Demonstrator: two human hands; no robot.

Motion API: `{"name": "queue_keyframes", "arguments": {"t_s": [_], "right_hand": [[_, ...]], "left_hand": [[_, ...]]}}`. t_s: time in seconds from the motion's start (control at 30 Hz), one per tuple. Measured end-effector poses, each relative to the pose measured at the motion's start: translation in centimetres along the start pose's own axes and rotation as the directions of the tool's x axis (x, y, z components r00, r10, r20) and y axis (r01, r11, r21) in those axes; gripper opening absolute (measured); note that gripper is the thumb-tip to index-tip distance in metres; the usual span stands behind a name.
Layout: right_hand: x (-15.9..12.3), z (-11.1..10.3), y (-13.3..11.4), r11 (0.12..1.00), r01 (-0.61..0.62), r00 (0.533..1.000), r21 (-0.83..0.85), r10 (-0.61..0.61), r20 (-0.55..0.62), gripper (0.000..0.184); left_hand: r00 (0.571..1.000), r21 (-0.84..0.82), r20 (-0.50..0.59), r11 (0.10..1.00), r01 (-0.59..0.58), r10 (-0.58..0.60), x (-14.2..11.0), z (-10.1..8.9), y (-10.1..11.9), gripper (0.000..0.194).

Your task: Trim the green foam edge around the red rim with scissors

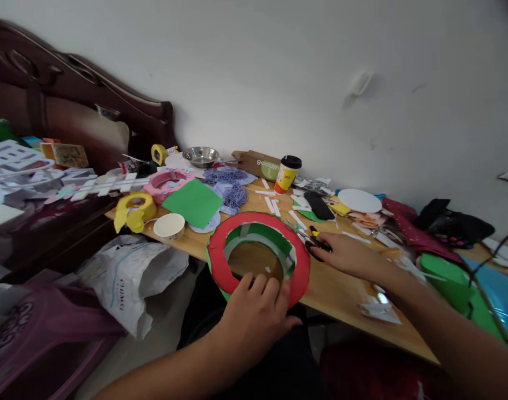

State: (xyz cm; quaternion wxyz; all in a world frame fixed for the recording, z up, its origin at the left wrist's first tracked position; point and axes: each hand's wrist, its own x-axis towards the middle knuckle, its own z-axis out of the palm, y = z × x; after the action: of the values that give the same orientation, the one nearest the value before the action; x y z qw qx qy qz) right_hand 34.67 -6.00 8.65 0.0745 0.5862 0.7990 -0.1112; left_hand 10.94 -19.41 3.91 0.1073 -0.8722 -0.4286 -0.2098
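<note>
A paper ring [219, 253], red on its upper face and green inside and below, tilts over the front edge of the wooden table. My left hand [257, 308] grips its near rim, with the fingers curled over into the opening. To the right of the ring, my right hand [341, 253] is closed around the black handles of a pair of scissors [316, 248]. The blades point left, just behind the ring's far right rim. A white band lines part of the ring's inner wall.
A green sheet [194, 203], white bowl [169, 226], yellow paper ring [136, 211] and purple yarn [232, 189] lie left. Behind are a steel bowl [201, 156], lidded cup [287, 175] and black phone [319, 206]. A white bag [132, 283] and purple stool [58, 328] stand below.
</note>
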Motion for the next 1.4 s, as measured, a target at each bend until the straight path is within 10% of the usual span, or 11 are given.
{"name": "queue_keyframes", "arguments": {"t_s": [0.43,1.4], "right_hand": [[-1.6,0.9,3.2,0.983,0.039,0.993,0.179,-0.058,0.105,0.046],[0.1,-0.3,1.7,0.990,0.070,0.996,0.122,-0.076,0.038,0.032]], "left_hand": [[0.999,-0.004,-0.006,1.000,-0.031,0.031,-0.3,0.8,-0.8,0.075],[0.962,-0.072,-0.121,0.964,-0.256,0.246,-0.8,0.0,-3.2,0.045]]}}
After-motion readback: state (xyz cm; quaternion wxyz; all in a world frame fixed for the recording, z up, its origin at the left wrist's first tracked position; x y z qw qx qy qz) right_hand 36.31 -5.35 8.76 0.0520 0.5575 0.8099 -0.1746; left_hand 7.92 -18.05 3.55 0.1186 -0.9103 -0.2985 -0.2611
